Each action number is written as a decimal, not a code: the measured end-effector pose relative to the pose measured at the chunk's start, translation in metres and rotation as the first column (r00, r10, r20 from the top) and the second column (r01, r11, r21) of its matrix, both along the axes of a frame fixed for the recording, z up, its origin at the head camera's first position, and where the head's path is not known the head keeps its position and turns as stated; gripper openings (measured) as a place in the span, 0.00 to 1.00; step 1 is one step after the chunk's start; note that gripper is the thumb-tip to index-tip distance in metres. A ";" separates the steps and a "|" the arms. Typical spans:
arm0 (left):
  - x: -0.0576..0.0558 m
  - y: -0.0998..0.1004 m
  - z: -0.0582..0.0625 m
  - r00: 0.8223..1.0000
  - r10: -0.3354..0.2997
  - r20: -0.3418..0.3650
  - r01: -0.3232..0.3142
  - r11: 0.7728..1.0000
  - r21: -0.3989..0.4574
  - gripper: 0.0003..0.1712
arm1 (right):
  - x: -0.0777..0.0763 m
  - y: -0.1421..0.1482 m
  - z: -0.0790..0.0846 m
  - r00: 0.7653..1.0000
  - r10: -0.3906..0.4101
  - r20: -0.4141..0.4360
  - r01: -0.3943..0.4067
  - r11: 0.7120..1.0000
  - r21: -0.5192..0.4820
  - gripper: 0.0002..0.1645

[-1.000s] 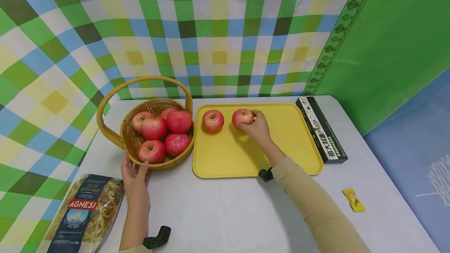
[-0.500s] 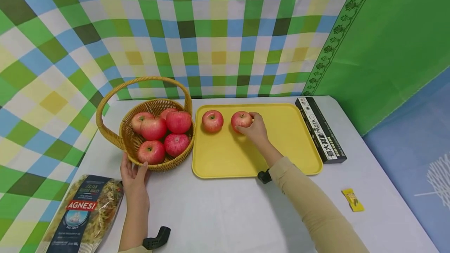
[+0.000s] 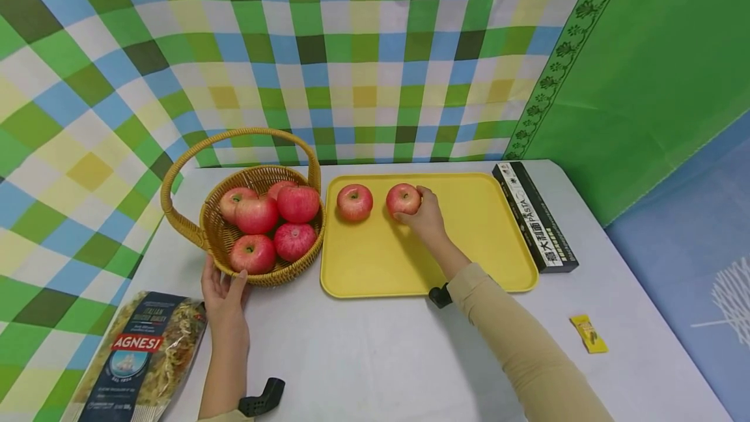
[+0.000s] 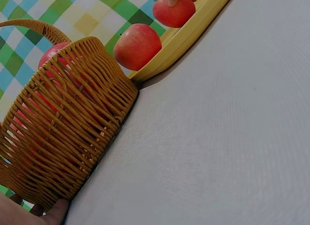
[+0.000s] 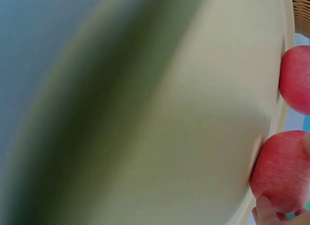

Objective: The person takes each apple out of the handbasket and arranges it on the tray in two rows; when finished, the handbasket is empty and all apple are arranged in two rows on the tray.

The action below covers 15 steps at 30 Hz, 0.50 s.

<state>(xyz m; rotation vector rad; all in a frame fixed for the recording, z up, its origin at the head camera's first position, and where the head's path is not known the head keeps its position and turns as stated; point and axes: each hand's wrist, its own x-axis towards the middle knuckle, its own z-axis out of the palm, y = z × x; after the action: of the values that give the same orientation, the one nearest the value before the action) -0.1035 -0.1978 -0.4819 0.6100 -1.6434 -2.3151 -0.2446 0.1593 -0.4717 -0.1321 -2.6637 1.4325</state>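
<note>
My right hand (image 3: 426, 219) grips a red apple (image 3: 403, 199) over the back middle of the yellow tray (image 3: 381, 272), thumb in front and fingers behind. In the right wrist view this apple (image 5: 281, 171) is low over the tray. A second apple (image 3: 354, 202) sits on the tray to its left. At the left stands a wicker basket (image 3: 293, 272) with a tall handle, holding several red apples (image 3: 253, 253). My left hand (image 3: 225, 305) touches the basket's near left side with thumb and fingers. The left wrist view shows its thumb against the basket's bottom edge.
A bag of Agnesi pasta (image 3: 135, 357) lies at the front left. Along the tray's right edge lies a black pasta box (image 3: 536, 217), with a small yellow packet (image 3: 589, 334) nearer the front. Checked cloth (image 3: 363, 51) hangs behind the white table (image 3: 363, 357).
My right hand has shifted very slightly left with its apple. The left hand and the basket have stayed in place.
</note>
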 end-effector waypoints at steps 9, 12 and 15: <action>0.001 0.001 0.000 1.000 0.000 0.001 0.000 1.000 -0.014 0.44 | 0.004 -0.006 0.016 0.999 0.004 -0.042 -0.003 1.000 0.016 0.50; 0.000 0.001 0.001 1.000 0.002 -0.003 -0.002 1.000 -0.011 0.44 | 0.006 -0.010 0.027 0.997 0.006 -0.076 -0.005 1.000 0.017 0.49; 0.000 0.001 0.001 1.000 0.002 -0.007 -0.002 1.000 -0.007 0.43 | 0.008 -0.015 0.038 0.995 0.018 -0.102 -0.018 1.000 0.007 0.49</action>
<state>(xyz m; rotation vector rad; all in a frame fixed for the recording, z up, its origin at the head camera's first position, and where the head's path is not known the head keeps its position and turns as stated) -0.1035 -0.1969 -0.4806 0.6010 -1.6466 -2.3058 -0.2367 0.1447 -0.4338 -0.0332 -2.5935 1.3962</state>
